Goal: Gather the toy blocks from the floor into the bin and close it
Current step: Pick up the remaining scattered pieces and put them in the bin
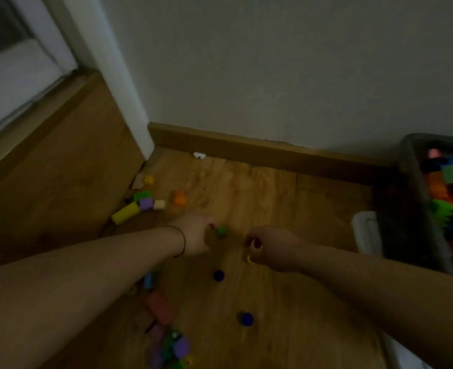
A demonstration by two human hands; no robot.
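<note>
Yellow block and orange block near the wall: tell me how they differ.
The yellow block is long and cylinder-like, lying on its side; the orange block is short and stubby. The yellow one touches the green and purple pieces; the orange one sits alone. Both lie on the wood floor, beyond the hands.

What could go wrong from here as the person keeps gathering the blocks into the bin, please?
1. The right hand seems closed around a small yellow piece; it could slip out on the way to the bin.
2. The bin already looks heaped, so the lid may not close.
3. Blocks by the wall, like the yellow cylinder, could be overlooked.
</note>
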